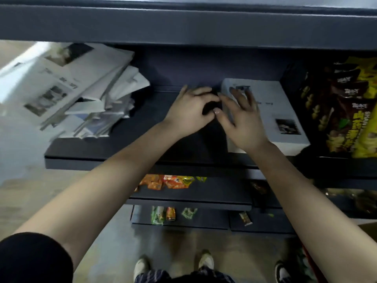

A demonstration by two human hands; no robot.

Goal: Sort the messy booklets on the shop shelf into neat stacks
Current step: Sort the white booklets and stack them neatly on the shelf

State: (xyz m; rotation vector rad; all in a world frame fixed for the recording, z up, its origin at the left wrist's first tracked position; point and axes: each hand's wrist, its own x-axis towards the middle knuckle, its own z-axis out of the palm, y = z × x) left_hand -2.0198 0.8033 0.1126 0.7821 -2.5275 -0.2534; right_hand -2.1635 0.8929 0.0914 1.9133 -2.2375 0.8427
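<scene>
A neat stack of white booklets (281, 111) lies on the dark shelf (126, 146), right of centre. My right hand (242, 117) rests flat on the stack's left part, fingers spread. My left hand (189, 111) lies on the bare shelf just left of the stack, fingers curled towards the stack's left edge, holding nothing that I can see. A messy heap of white booklets (81, 88) sits at the shelf's left end, some tilted and overhanging the edge.
Dark and yellow snack bags (342, 107) stand right of the neat stack. Lower shelves carry small snack packets (169, 181). An upper shelf (183, 23) overhangs the work area. My shoes (206, 261) show on the floor below.
</scene>
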